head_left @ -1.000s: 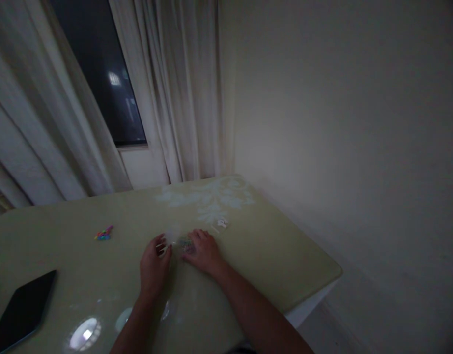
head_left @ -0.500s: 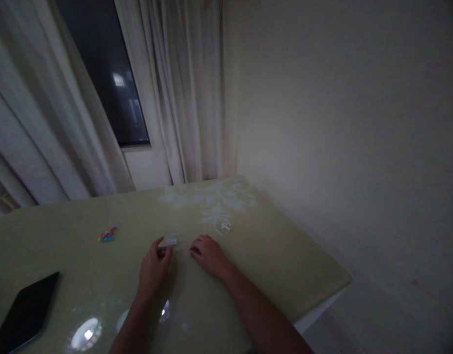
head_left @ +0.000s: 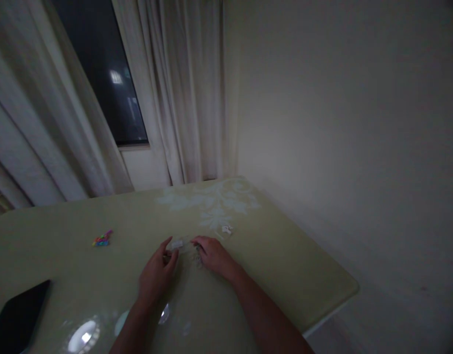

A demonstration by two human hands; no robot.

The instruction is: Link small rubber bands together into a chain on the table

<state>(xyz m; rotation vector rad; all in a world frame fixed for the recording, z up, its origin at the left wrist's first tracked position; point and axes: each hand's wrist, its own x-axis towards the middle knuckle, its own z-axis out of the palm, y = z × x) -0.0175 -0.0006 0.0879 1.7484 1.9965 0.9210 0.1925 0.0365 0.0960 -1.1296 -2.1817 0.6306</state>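
The head view shows a person's two bare hands close together over a glossy, yellowish-green tabletop (head_left: 285,265), the forearms reaching in from the bottom edge. Between them lies a small, clear plastic piece (head_left: 177,244) with a pale whitish patch, just beyond the left thumb; its outline is too faint to tell whether it is a box or a flat wrapper. The left hand (head_left: 158,273) is half curled, its thumb and forefinger apart and both pointing toward the clear piece; whether they touch it cannot be told. The right hand (head_left: 213,254) is bent over with its fingers drawn inward, and whether it pinches anything is too dim to tell. Just beside its fingertips, on the side toward the left hand, sits a faint greyish cluster of small bits (head_left: 197,259), too blurred to name. Beyond the right hand, near it, lie a few small white pieces (head_left: 227,229) and a thin pale strip (head_left: 219,236). Well to the left of both hands is a little pile of multicoloured pieces (head_left: 102,239), with pink, orange, green and blue among them. A dark, flat tablet-like slab (head_left: 20,317) lies at the lower left, and a pale floral pattern (head_left: 215,199) marks the table's far end.
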